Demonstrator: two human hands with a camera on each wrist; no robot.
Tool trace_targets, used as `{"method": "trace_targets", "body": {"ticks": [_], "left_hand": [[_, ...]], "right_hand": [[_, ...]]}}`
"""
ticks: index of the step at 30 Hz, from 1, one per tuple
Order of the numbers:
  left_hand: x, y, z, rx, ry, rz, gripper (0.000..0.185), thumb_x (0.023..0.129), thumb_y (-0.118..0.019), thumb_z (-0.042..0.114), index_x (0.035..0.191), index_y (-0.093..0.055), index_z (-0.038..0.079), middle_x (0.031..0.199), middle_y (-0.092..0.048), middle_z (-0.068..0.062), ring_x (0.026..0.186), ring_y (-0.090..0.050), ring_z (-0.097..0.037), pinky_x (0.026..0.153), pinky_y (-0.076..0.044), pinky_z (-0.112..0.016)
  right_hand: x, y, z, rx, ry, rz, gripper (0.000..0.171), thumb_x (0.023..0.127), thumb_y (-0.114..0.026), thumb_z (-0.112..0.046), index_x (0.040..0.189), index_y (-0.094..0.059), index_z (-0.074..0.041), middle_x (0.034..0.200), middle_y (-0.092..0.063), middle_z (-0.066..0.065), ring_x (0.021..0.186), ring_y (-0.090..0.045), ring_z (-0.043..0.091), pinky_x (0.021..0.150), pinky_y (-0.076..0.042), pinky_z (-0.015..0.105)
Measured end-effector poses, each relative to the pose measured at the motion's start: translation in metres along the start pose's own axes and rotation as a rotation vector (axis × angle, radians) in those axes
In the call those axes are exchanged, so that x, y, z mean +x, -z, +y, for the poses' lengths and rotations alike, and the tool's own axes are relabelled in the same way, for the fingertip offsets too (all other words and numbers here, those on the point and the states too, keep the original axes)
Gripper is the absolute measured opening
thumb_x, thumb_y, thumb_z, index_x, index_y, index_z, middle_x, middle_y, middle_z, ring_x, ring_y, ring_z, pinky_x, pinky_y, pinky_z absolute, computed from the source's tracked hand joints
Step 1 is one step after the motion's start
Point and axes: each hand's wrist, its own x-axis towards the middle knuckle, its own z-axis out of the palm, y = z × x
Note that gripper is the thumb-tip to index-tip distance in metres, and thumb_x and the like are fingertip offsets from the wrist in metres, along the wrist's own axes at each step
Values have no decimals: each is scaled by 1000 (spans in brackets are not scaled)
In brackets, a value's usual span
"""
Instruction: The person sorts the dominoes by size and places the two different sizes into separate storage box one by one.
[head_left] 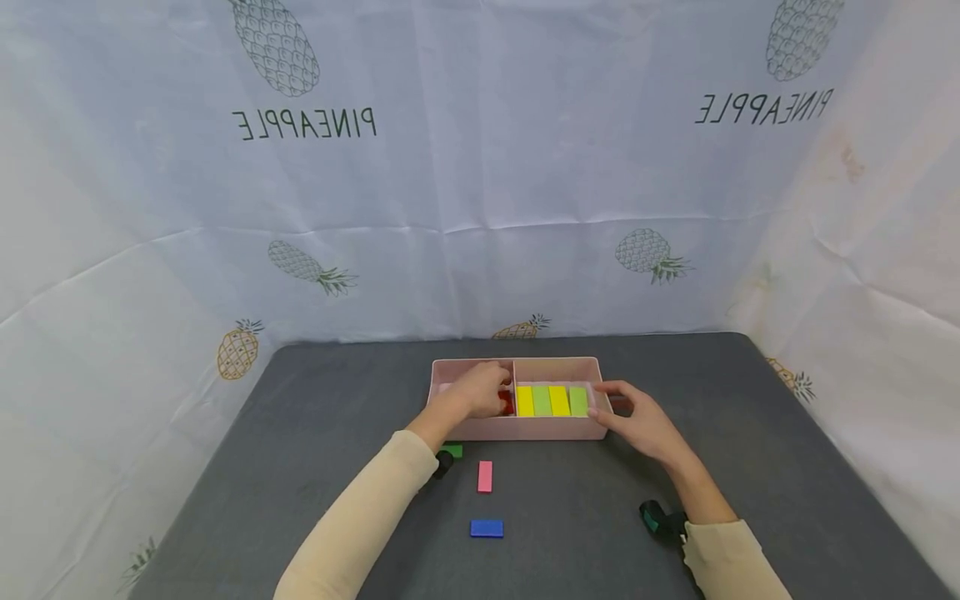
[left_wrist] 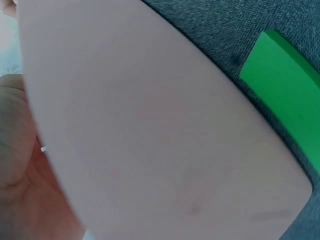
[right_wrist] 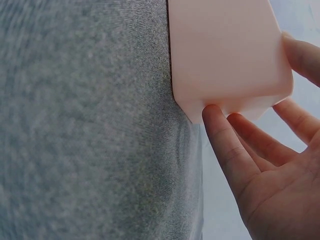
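A pink tray [head_left: 555,367] with two compartments sits mid-table. Its right compartment holds a row of yellow and light-green blocks [head_left: 551,401]. My left hand [head_left: 501,400] reaches into the left compartment, fingers curled over a red block [head_left: 507,404] by the divider. In the left wrist view the tray wall [left_wrist: 150,125] fills the frame, with my palm [left_wrist: 20,175] at the left edge. My right hand [head_left: 603,402] rests against the tray's right end. In the right wrist view, straight fingers [right_wrist: 220,130] touch the tray corner [right_wrist: 225,50].
A green block [head_left: 452,451] [left_wrist: 285,90] lies just in front of the tray under my left wrist. A pink block [head_left: 485,476] and a blue block [head_left: 487,528] lie nearer me on the grey table [head_left: 750,433]. Pineapple-print cloth walls stand behind and beside the table.
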Motion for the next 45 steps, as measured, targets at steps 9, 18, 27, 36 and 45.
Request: {"method": "trace_targets", "body": {"ticks": [9, 18, 27, 36, 45], "left_hand": [[-16, 18, 9, 102, 27, 23, 34, 94, -69, 20, 126, -70, 10, 121, -63, -6, 109, -56, -22, 97, -51, -36], [-32, 29, 11, 145, 7, 57, 42, 93, -72, 24, 133, -66, 13, 121, -63, -6, 108, -55, -21, 94, -52, -37], [-46, 35, 16, 237, -66, 82, 37, 95, -70, 24, 130, -67, 12, 128, -63, -6, 114, -57, -23, 100, -50, -37], [-65, 38, 16, 279, -148, 139, 29, 95, -71, 21, 122, -69, 13, 121, -67, -4, 115, -59, -23, 102, -48, -37], [-81, 34, 12, 271, -227, 202, 25, 93, -73, 19, 117, -72, 11, 111, -66, -4, 103, -61, -21, 93, -52, -35]], "right_hand": [[-1, 0, 1, -6, 1, -2, 65, 96, -71, -40, 147, -50, -6, 147, -49, 21, 125, -53, 42, 92, -51, 55], [0, -2, 1, 0, -6, -4, 67, 95, -71, -42, 147, -49, -6, 147, -49, 21, 125, -52, 43, 92, -51, 56], [-2, -1, 0, 6, -8, 8, 64, 95, -72, -40, 146, -50, -7, 146, -49, 22, 125, -52, 43, 94, -50, 57], [-1, -4, -2, 12, -18, -3, 66, 95, -72, -41, 146, -50, -6, 147, -48, 22, 125, -52, 43, 96, -49, 58], [-2, -1, -3, 12, -6, -4, 66, 95, -71, -40, 146, -49, -5, 147, -48, 22, 126, -52, 43, 95, -49, 58]]}}
